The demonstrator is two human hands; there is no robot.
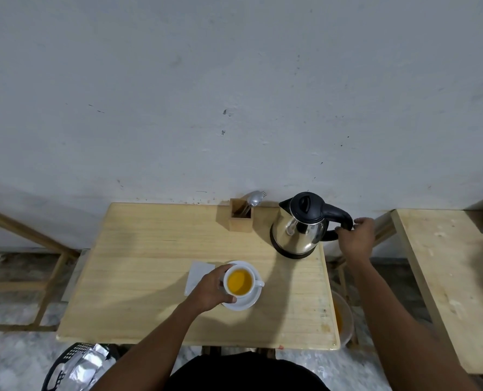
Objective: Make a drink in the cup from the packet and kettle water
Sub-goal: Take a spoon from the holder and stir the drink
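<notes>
A white cup [239, 282] holding orange-yellow liquid stands on a white saucer [247, 303] near the middle of the wooden table [139, 277]. My left hand [210, 287] wraps around the cup's left side. A steel kettle [299, 230] with a black lid and handle stands upright on its base at the table's back right. My right hand [356, 238] touches the kettle's handle, fingers loosely curled on it. No packet lies on the table.
A white napkin [196, 275] lies left of the saucer. A wooden holder [240, 218] with a spoon and fork stands at the back. A black basket [74, 365] with silver wrappers sits on the floor, front left. A second wooden table [449, 277] stands to the right.
</notes>
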